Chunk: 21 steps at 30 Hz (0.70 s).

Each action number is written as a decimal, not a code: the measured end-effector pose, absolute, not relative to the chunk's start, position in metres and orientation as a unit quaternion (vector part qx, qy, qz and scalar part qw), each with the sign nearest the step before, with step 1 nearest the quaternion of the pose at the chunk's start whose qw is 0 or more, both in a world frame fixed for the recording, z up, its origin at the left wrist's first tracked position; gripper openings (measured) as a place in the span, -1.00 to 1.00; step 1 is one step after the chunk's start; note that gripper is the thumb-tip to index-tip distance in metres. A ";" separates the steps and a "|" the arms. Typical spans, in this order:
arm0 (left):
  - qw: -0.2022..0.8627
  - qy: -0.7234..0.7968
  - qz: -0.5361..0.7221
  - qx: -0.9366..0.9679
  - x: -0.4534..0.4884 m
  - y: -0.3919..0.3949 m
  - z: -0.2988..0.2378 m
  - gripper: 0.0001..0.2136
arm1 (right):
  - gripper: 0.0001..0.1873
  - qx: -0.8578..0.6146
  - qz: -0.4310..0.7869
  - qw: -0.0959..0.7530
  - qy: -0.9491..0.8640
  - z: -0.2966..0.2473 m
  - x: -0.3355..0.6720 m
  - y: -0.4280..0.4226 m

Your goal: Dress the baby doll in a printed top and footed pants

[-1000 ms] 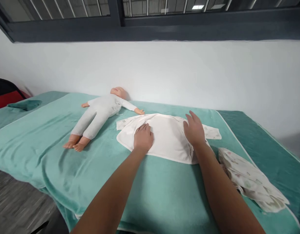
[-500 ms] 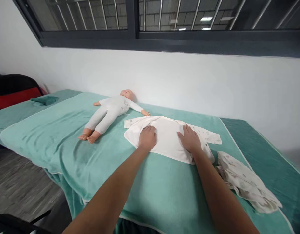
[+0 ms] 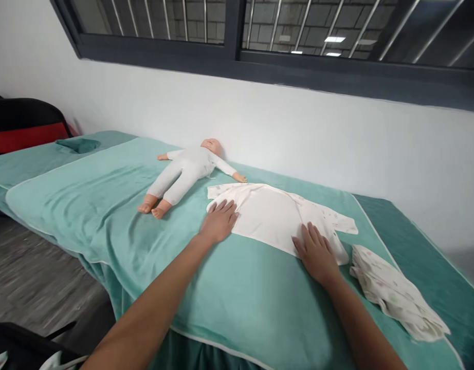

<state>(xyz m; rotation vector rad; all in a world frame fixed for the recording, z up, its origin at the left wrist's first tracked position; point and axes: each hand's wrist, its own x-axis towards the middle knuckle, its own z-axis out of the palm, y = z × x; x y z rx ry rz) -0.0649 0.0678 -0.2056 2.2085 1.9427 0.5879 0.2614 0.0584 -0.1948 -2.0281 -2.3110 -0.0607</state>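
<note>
A small white baby shirt (image 3: 271, 210) lies spread out on the green blanket, its front laid open and its patterned sleeves reaching to both sides. My left hand (image 3: 219, 222) rests flat on the shirt's left lower edge, fingers stretched. On the right lower part of the shirt lies my right hand (image 3: 316, 252), palm down with fingers extended. A baby doll (image 3: 190, 163) in white clothing is on its back beyond my left hand, one arm reaching close to the shirt's left sleeve. To the right of my right hand sits a folded patterned cloth (image 3: 399, 293).
The light green blanket (image 3: 237, 293) covers the bed, over darker green bedding (image 3: 422, 241). A crumpled dark green cloth (image 3: 78, 145) lies at the far left, near a black and red chair (image 3: 29, 134). Behind the bed stand a white wall and a barred window.
My left hand has slid left and my right hand right and nearer to me across the shirt. The camera view has tilted slightly.
</note>
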 end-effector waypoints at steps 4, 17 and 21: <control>0.093 0.611 0.158 0.770 -0.096 0.067 -0.194 -0.49 | -0.18 -0.617 -0.030 0.067 -0.784 -0.189 0.251 0.048; 0.122 0.749 0.287 0.584 -0.293 0.137 -0.132 -0.41 | -0.30 -0.569 0.266 0.235 -0.742 -0.131 -0.056 0.327; 0.349 0.715 0.369 0.481 -0.311 0.151 -0.136 -0.31 | -0.31 -0.545 0.310 0.222 -0.746 -0.129 -0.104 0.375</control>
